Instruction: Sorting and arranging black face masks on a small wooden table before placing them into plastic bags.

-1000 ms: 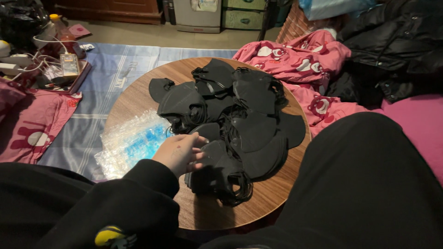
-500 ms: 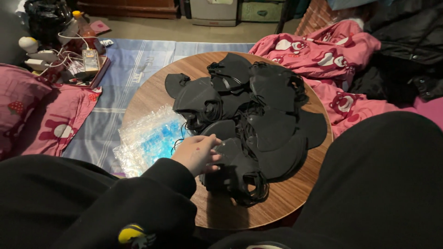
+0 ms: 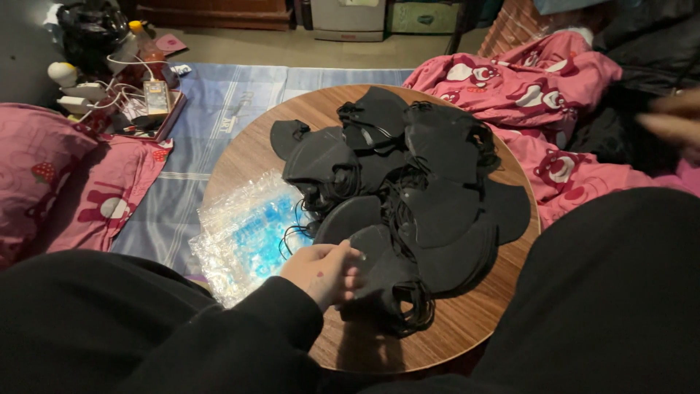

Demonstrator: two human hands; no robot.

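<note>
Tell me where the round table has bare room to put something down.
The table shows bare wood in three strips: the near edge right of the left hand, the far left rim between the masks and the blue mat, and a thin right rim. The middle is crowded with masks; plastic bags cover the near left.

A home bedroom floor; pink cartoon bedding (image 3: 525,87) lies beyond the left hand (image 3: 326,271). A pink pillow (image 3: 44,175) sits to its left; a low round wooden table (image 3: 467,328) under it.
</note>
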